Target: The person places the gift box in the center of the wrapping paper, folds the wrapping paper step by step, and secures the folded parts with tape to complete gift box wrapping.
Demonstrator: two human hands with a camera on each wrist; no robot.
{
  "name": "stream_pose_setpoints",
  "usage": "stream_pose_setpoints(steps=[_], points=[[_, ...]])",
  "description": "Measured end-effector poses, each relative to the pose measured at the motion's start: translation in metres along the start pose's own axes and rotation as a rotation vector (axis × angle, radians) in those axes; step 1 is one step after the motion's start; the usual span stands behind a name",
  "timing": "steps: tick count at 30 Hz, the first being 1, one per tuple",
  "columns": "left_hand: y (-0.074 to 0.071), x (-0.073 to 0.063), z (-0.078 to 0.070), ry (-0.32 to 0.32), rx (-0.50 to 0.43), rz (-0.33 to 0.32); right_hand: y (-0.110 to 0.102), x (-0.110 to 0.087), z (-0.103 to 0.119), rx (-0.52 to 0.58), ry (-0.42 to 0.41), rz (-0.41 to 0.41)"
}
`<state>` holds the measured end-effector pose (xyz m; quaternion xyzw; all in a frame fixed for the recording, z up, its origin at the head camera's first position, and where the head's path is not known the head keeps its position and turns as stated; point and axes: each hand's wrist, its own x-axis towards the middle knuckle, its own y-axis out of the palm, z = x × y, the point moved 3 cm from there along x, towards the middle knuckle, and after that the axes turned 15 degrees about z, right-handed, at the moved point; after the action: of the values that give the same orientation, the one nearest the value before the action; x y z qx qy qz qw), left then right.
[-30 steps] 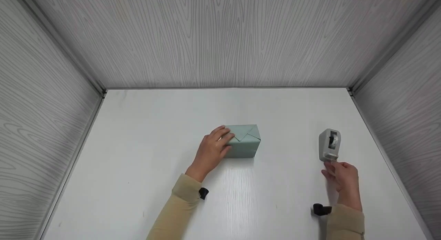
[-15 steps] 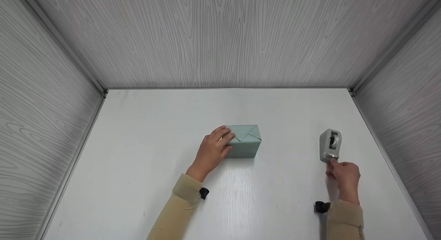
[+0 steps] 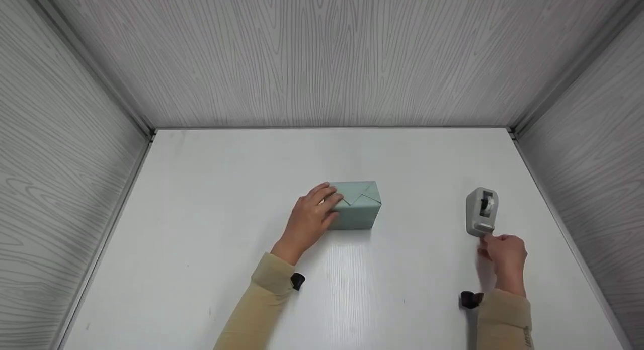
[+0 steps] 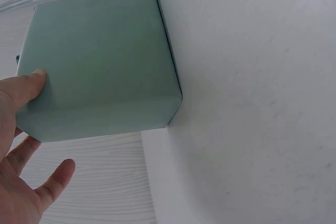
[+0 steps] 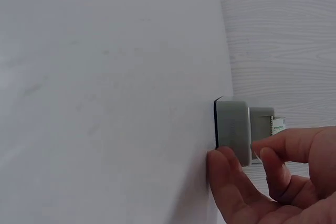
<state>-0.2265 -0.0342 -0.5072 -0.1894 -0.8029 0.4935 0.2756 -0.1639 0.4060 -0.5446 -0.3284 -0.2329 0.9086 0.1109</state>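
A box wrapped in pale green paper [image 3: 356,217] sits on the white table, its triangular folded flap facing up. My left hand [image 3: 306,223] grips its left end, fingers over the top and thumb against the near side, as the thumb [image 4: 30,85] on the green face shows in the left wrist view. At the right stands a grey tape dispenser [image 3: 474,215] with a roll inside. Just at its near end, my right hand [image 3: 508,254] pinches a thin clear strip of tape [image 5: 257,156] between thumb and forefinger. The other fingertips are low beside the dispenser's base.
The white tabletop [image 3: 221,199] carries the box and dispenser well apart. Grey wood-grain panels enclose it at the back [image 3: 322,63], the left [image 3: 60,154] and the right [image 3: 593,134]. A small black device [image 3: 298,281] sits at the left cuff, another [image 3: 471,299] at the right.
The right hand has turned slightly and shifted a little right at the dispenser's near end, its fingers drawn closer together. The left hand and the box have stayed in place.
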Motion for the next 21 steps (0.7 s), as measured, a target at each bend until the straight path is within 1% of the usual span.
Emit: stream_pose_setpoints(steps=[6, 11, 13, 17, 21], points=[[0.001, 0.0, 0.0, -0.004, 0.003, 0.001, 0.001, -0.004, 0.0, 0.019, -0.012, 0.022], [0.002, 0.0, 0.0, -0.007, 0.008, 0.006, 0.009, -0.013, 0.005, 0.092, -0.032, 0.096], [0.001, 0.0, 0.0, -0.008, 0.012, 0.007, 0.015, -0.017, 0.008, 0.095, -0.045, 0.125], [0.001, 0.0, 0.0, -0.013, 0.016, 0.012, 0.031, -0.023, 0.018, 0.048, -0.118, 0.179], [0.001, 0.0, 0.001, -0.011, 0.011, 0.009, 0.054, -0.028, 0.028, -0.024, -0.22, 0.266]])
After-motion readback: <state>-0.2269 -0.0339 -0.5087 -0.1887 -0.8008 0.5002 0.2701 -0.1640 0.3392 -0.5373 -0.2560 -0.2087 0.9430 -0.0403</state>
